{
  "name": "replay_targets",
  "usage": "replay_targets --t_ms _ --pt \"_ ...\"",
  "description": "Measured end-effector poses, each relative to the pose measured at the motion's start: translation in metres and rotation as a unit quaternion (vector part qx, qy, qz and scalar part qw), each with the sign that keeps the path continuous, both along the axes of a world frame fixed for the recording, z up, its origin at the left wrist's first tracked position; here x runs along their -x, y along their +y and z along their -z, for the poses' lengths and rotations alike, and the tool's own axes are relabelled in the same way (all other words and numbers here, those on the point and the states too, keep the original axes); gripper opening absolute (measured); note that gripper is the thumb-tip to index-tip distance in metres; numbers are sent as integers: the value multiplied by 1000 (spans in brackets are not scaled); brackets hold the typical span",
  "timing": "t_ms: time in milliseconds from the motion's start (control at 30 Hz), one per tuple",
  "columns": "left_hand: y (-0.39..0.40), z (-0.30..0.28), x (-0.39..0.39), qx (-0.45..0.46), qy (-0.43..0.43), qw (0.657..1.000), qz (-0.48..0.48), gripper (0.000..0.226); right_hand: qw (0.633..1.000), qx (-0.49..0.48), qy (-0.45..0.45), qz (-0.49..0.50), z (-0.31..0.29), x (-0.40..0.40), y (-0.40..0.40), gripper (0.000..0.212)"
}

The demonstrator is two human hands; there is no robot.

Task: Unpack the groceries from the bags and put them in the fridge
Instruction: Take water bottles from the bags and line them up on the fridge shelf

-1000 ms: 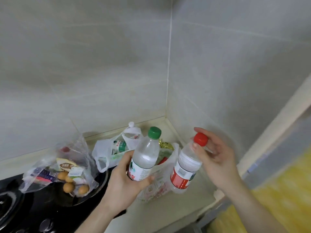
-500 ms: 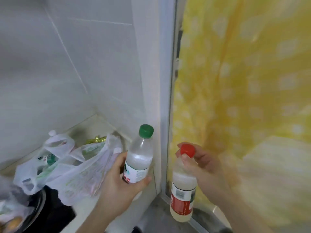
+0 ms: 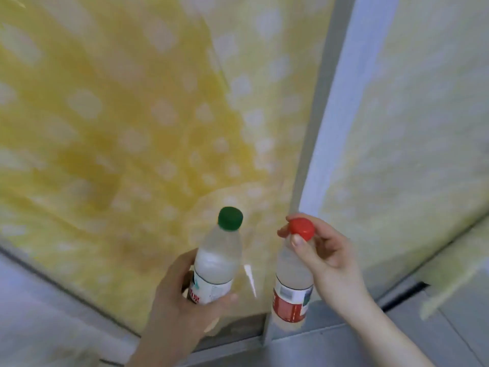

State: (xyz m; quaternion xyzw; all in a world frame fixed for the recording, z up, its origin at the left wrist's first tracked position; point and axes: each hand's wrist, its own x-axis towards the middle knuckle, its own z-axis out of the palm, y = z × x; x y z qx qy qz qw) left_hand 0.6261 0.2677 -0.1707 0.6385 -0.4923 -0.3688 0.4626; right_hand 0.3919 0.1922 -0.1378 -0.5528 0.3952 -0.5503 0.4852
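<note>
- I see the left hand (image 3: pixel 182 305) wrapped round the lower body of the green-capped bottle (image 3: pixel 218 260), fingers curled behind the label and the thumb tip pressed across its front.
- That bottle stands nearly upright, its green cap (image 3: pixel 230 219) topmost, leaning a little away from me.
- My right hand (image 3: pixel 328 263) pinches the red-capped bottle (image 3: pixel 291 287) at the very top: thumb and fingertips close on the red cap (image 3: pixel 301 229), and the rest of the bottle hangs free below them.
- The red-capped bottle sits just right of the green-capped bottle, the two apart with a narrow gap between them; its red-and-white label faces me and its base hangs lower than the other bottle's.
- Both bottles look filled with a pale, cloudy liquid.
- Behind the green-capped bottle, a yellow sheet with white spots (image 3: pixel 132 128) fills most of the view, blurred.
- A pale grey upright frame post (image 3: pixel 325 128) rises just behind the red-capped bottle, splitting the yellow sheet from a paler panel (image 3: pixel 423 128) further right.
- Below both bottles runs a grey ledge (image 3: pixel 330 350); I cannot tell what it belongs to.
- No fridge or bags that I can make out here.
</note>
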Motion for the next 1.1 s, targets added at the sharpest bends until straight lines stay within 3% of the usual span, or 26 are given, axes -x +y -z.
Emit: replay_targets --t_ms 300,533,633,733,900,1000,1100 --pt "-86 -19 87 55 9 959 278 64 959 21 8 282 -27 94 42 30" --pt "-80 -28 124 86 -15 962 260 74 905 41 10 424 -34 137 100 35" --pt "-75 -30 141 98 -36 937 333 57 893 49 6 448 -35 158 118 30" --pt "-71 -22 174 140 -74 919 360 74 889 54 3 455 -33 182 131 33" --pt "-55 -26 250 147 -48 901 405 86 894 52 10 446 -30 233 147 29" --pt "-55 -32 299 135 -43 895 424 80 891 52 21 451 -29 272 155 32" --pt "-61 -30 348 105 -46 894 434 59 884 33 53 464 -27 309 164 33"
